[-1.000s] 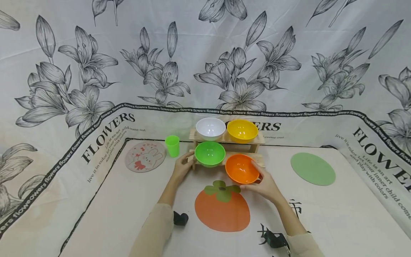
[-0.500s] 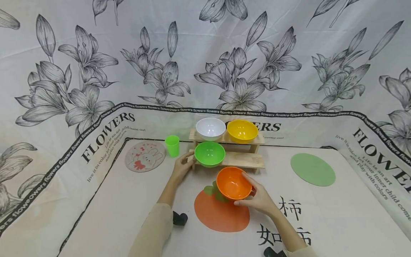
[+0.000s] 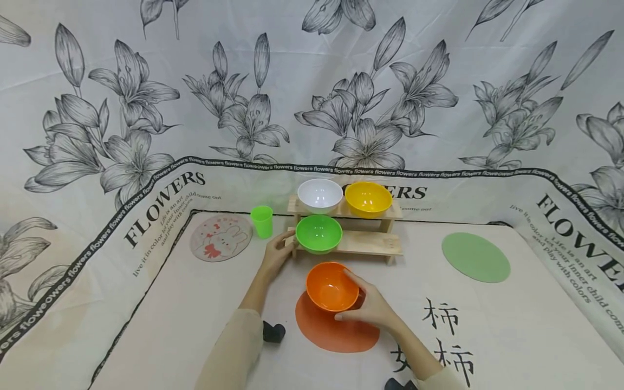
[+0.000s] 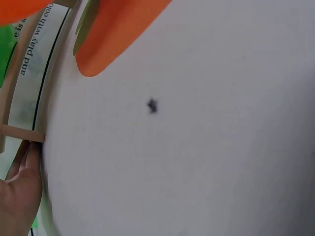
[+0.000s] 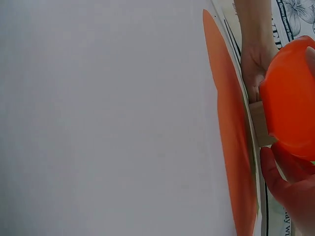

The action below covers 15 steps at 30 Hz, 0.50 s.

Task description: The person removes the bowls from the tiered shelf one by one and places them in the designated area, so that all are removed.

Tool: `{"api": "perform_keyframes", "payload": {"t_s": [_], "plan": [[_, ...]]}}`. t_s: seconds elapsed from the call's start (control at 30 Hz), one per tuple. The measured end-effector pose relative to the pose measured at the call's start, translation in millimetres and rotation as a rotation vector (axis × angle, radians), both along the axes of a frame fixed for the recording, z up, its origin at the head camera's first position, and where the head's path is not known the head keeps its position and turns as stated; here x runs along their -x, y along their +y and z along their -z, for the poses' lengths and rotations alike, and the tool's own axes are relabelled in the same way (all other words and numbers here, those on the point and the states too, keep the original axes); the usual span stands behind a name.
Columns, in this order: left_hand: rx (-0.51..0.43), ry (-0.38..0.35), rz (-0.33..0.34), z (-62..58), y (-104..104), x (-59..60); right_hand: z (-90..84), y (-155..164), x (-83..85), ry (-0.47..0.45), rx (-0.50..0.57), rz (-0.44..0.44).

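- The right hand [image 3: 371,309] holds the orange bowl [image 3: 332,286]. Its fingers curl around the side of the bowl that is nearest the person.
- The orange bowl is just over the top part of the orange fruit mat [image 3: 336,330]. From the head view you cannot tell if the bowl touches the mat.
- In the right wrist view, the orange bowl [image 5: 290,115] is big and close, and a thumb [image 5: 275,169] sits under it.
- The left hand [image 3: 276,253] grips the left end of the wooden rack [image 3: 372,242]. Its fingers bend around the wood.
- In the left wrist view, the fingers [image 4: 22,182] touch the wood.
- A green bowl [image 3: 319,233] sits on the low step of the rack, right next to the left hand.
- A white bowl [image 3: 319,195] and a yellow bowl [image 3: 368,198] sit side by side on the top step.
- A green cup [image 3: 262,221] stands to the left of the rack, beside a round bunny mat [image 3: 220,238].
- A round green mat [image 3: 475,257] lies far off to the right.
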<state>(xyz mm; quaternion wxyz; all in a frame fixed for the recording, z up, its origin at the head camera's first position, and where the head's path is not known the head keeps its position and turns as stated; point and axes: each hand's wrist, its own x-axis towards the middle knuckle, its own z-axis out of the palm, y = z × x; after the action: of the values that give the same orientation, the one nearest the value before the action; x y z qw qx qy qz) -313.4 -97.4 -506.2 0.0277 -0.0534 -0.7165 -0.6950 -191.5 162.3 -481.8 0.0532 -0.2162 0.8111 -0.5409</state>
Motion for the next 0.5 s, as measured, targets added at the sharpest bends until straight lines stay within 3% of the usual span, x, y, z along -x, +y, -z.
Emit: {"api": "perform_keyframes", "payload": {"t_s": [0.3, 0.5], "plan": [[-0.035, -0.023, 0.008, 1.7, 0, 1.4, 3.4, -18, 7.4, -0.002, 0.017, -0.099], [-0.056, -0.043, 0.000, 2.5, 1, 0.9, 2.4, -28, 9.0, -0.031, -0.038, -0.090]]}}
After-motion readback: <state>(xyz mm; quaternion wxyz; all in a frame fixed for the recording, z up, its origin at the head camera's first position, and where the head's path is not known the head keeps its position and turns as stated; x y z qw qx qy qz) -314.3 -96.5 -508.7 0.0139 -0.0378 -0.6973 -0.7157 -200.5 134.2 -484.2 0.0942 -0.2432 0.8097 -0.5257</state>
